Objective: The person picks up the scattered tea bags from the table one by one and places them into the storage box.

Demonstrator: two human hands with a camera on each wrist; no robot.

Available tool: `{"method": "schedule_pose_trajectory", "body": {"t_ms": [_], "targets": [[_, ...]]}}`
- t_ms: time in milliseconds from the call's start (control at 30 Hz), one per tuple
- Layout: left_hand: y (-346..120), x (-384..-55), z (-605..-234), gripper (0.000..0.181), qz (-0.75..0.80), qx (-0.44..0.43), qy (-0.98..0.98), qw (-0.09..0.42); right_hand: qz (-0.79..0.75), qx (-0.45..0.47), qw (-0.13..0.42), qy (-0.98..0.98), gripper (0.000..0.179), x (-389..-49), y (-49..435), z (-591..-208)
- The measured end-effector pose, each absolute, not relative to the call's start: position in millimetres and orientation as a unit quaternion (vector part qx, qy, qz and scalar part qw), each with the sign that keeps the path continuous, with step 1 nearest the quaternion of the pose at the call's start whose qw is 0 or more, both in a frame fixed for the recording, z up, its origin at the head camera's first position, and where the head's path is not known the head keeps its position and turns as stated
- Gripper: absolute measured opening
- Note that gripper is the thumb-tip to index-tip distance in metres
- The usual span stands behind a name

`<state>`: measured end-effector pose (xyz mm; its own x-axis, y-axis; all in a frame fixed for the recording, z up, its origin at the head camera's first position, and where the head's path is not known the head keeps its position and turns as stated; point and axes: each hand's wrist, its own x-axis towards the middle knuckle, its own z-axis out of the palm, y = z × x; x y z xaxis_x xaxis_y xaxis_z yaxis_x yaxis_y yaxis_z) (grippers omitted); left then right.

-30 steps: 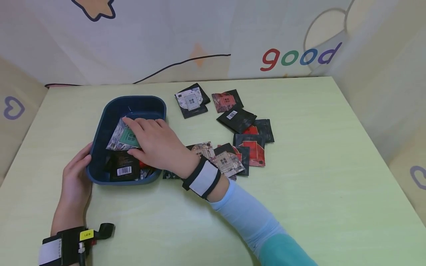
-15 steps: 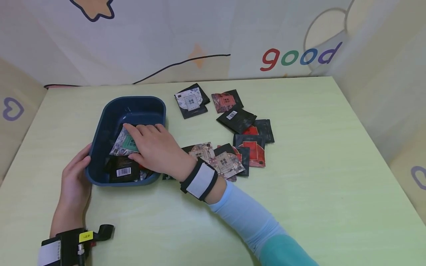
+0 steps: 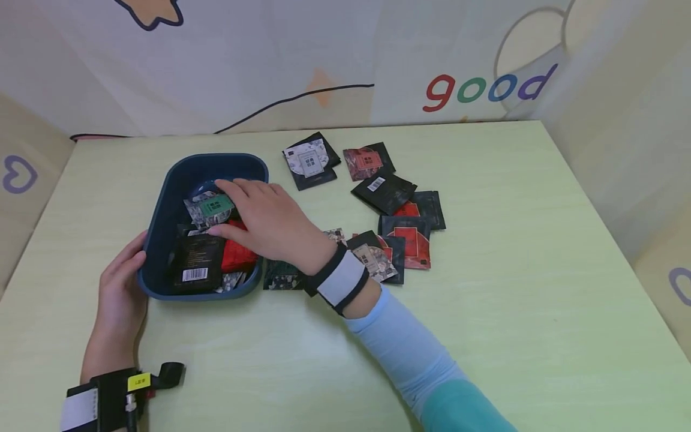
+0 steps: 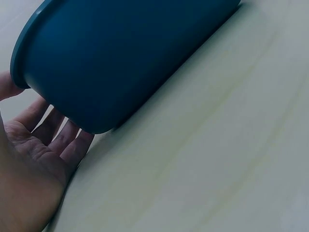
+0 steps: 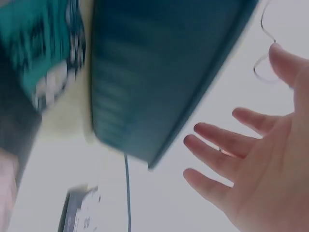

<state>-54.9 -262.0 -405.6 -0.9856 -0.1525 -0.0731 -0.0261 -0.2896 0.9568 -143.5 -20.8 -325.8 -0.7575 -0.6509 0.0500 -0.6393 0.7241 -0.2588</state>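
Note:
A dark blue bin (image 3: 153, 210) stands at the left of the table, with several flat sachets inside. Among them are a sachet with a green label (image 3: 216, 206), a black one with a barcode (image 3: 197, 258) and a red one (image 3: 237, 255). My right hand (image 3: 270, 222) hovers over the bin's right side; in the right wrist view its fingers (image 5: 212, 154) are spread and hold nothing. The left hand (image 3: 121, 282) rests against the bin's left wall, and the left wrist view shows its fingers (image 4: 58, 130) fairly straight along the outside below the rim.
Right of the bin, more sachets lie on the table: white-labelled ones (image 3: 310, 162) at the back, a black barcoded one (image 3: 383, 193), red-labelled ones (image 3: 410, 243) and a dark green one (image 3: 283, 276) partly under my right wrist. A printed cloth (image 3: 270, 54) hangs behind the table.
My right hand has let go of the green-labelled sachet, which now lies flatter in the bin. That hand has risen and shifted right; the left hand stays at the bin.

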Motion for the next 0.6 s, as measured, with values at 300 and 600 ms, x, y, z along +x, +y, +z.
{"method": "schedule_pose_trajectory", "body": {"t_ms": [300,600], "targets": [[-262.4,-54.9,-404.1,0.047,-0.791,0.091,-0.604,0.032,-0.178,-0.281,0.067,0.941,0.065,-169.7,16.5,-313.0],[-262.7,-54.7,-403.5,0.047,-0.792,0.094,-0.603,0.031,-0.176,-0.151,0.090,0.969,0.062,-186.0,62.9,-306.4]]}}
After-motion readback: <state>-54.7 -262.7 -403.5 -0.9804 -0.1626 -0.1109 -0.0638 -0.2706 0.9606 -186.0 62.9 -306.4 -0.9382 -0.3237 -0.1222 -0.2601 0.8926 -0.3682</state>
